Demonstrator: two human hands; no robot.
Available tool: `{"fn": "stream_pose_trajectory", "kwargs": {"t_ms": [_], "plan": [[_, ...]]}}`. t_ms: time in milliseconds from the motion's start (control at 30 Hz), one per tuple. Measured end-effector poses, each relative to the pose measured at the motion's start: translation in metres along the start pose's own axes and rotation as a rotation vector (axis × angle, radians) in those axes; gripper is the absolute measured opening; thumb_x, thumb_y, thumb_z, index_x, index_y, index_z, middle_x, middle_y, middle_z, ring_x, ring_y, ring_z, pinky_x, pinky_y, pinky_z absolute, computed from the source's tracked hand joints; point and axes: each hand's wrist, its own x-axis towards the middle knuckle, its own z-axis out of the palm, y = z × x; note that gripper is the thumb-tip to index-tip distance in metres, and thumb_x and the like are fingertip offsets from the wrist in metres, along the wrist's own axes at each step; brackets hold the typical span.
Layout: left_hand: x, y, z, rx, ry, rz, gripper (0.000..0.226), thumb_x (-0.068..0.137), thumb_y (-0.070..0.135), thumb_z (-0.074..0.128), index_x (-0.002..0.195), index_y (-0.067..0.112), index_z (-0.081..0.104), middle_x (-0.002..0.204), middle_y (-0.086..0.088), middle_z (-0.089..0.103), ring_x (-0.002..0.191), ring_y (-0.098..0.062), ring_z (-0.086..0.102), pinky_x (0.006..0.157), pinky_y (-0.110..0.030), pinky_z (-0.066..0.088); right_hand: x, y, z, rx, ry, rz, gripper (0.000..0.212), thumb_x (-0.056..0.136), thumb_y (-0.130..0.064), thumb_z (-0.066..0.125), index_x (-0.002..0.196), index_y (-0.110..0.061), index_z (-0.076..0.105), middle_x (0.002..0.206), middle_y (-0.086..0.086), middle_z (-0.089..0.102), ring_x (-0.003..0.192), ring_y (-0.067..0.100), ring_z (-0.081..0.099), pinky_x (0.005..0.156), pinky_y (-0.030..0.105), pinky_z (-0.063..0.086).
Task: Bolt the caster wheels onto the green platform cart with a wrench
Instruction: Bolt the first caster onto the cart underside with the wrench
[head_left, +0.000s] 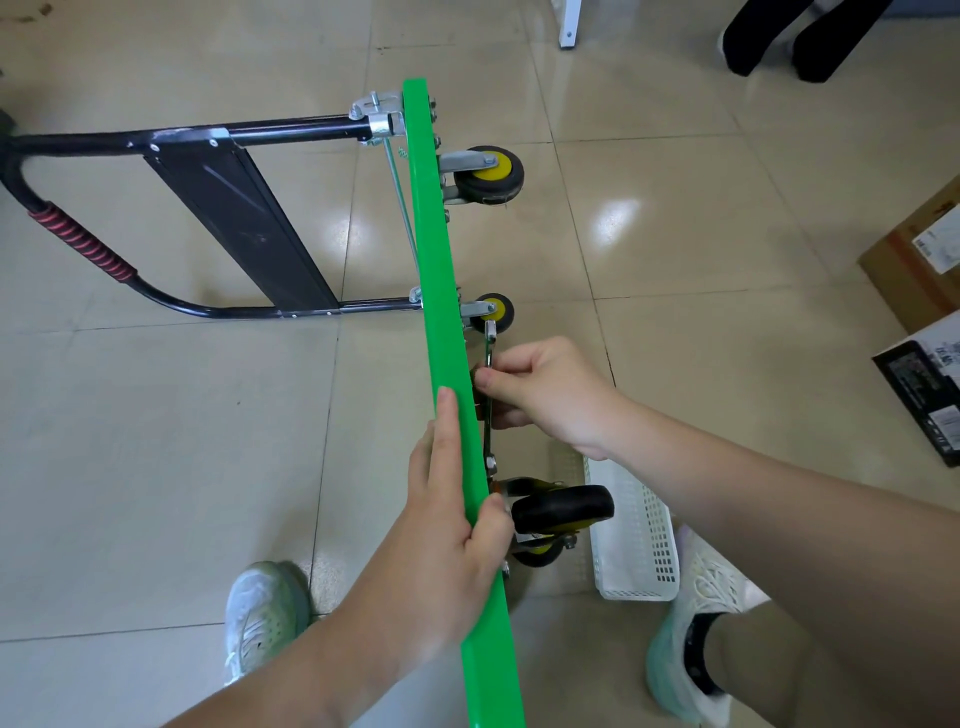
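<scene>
Green platform cart (441, 312) stands on edge on the tile floor (156, 441), casters pointing right. The left hand (452, 551) curls over its top edge. The right hand (545, 395) pinches the wrench (489, 343) just above the near caster (563, 506). A white basket (639, 545) crowds that caster, with open tile beyond it towards the boxes (919, 260).

Green cart (445, 332), yellow-hubbed black wheels (493, 170)

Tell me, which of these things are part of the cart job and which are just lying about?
In the job: green platform cart, wrench in the right hand, caster wheels, left hand gripping the cart's edge.
Lying about: white basket, cardboard box, black box.
</scene>
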Motion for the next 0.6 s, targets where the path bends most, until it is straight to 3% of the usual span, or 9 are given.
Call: {"fn": "stream_pose_trajectory", "kwargs": {"t_ms": [167,333,433,600], "plan": [[0.001,-0.001,0.002,-0.001,0.02,-0.014,0.089,0.107,0.021,0.046,0.156,0.041,-0.025,0.155,0.019,0.015,0.096,0.04,0.036,0.076,0.01,0.028,-0.025,0.002,0.003,0.015,0.066,-0.067,0.015,0.093,-0.012,0.068,0.089,-0.025,0.075,0.09,-0.007,0.077,0.095,0.007,0.072,0.08,0.031,0.06],[0.001,-0.003,0.003,-0.006,0.037,-0.001,0.088,0.106,0.018,0.047,0.158,0.039,-0.022,0.153,0.017,0.019,0.095,0.04,0.038,0.074,0.01,0.029,-0.051,0.004,0.01,-0.009,0.095,-0.128,0.02,0.09,-0.005,0.07,0.083,-0.022,0.075,0.08,-0.01,0.075,0.082,0.002,0.069,0.083,0.025,0.059],[0.001,-0.004,0.004,-0.003,0.047,0.006,0.089,0.106,0.016,0.047,0.158,0.039,-0.021,0.158,0.016,0.02,0.099,0.041,0.036,0.076,0.011,0.027,-0.06,0.007,0.009,-0.086,0.105,-0.184,0.026,0.087,-0.005,0.073,0.077,-0.029,0.076,0.079,-0.012,0.075,0.082,0.003,0.069,0.093,0.034,0.057],[0.001,-0.004,0.005,-0.029,0.048,0.002,0.088,0.106,0.014,0.047,0.159,0.038,-0.02,0.154,0.02,0.019,0.104,0.045,0.028,0.078,0.013,0.025,-0.071,0.008,0.009,-0.156,0.121,-0.239,0.029,0.083,-0.003,0.077,0.08,-0.031,0.076,0.079,-0.014,0.075,0.083,0.001,0.069,0.093,0.029,0.056]]}}
